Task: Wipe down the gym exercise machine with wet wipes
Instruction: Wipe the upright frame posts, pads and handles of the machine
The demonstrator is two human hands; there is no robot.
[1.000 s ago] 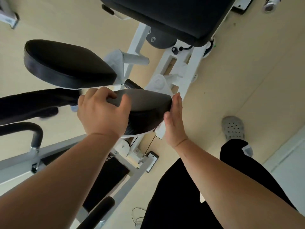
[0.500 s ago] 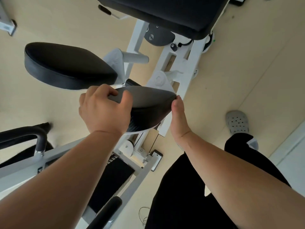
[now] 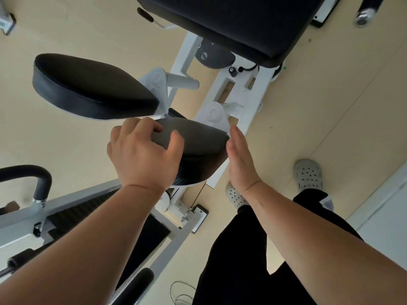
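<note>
A: Black vinyl, and the left hand (image 3: 141, 155) is clamped on it — fingers curled over the top edge of the near pad (image 3: 198, 150), thumb on the face. I'd say that's a brace, to stop the pad swinging.

B: And the right hand (image 3: 239, 159)?

A: Flat and open, fingers straight, pressed edge-on along the pad's side at three o'clock. It grips nothing I can see. If there's a wet wipe under that palm, it's hidden; I can't tell.

B: So the pressing hand does the wiping?

A: That's my read: one hand steadies, the other rubs the side.

B: Moving outward?

A: At ten o'clock from the grip, a second black pad (image 3: 92, 89), apart from both hands. At twelve to one o'clock, the big seat cushion (image 3: 248, 25) on the white frame (image 3: 253, 93). At eight o'clock, a curved black handle (image 3: 41, 179). Down at five o'clock, dark trousers and a grey clog (image 3: 308, 175) on the beige floor (image 3: 330, 95).
</note>
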